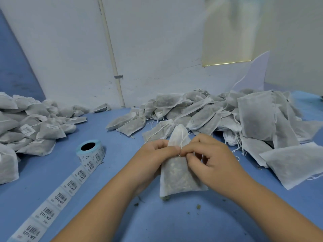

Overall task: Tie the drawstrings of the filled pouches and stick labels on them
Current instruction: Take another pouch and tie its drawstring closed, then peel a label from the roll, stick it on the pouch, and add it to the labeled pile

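Forearms, two, bare, reach in from the near edge over a smooth blue bench [153, 226]. Far left: heap of tied pouches [36, 131], several bearing white barcode labels. Next: label roll [90, 151], glossy paper on a pale blue core, its strip trailing toward the near left corner. Centre: left hand [157, 154], fingers curled round the neck of the pouch [178, 173], which stands upright on the bench between both hands. Pouch: thin white non-woven fabric, semi-sheer, rectangular, dark dried filling showing through; judged light, soft and easily crushed, best held at the gathered neck rather than the body. Drawstring [181, 137]: fine white cord, likely slippery, pinched at the neck by the right hand [213, 158]. Loose crumbs [198, 206] lie nearby. Right: larger heap of untied pouches [227, 116], strings trailing, no labels visible.
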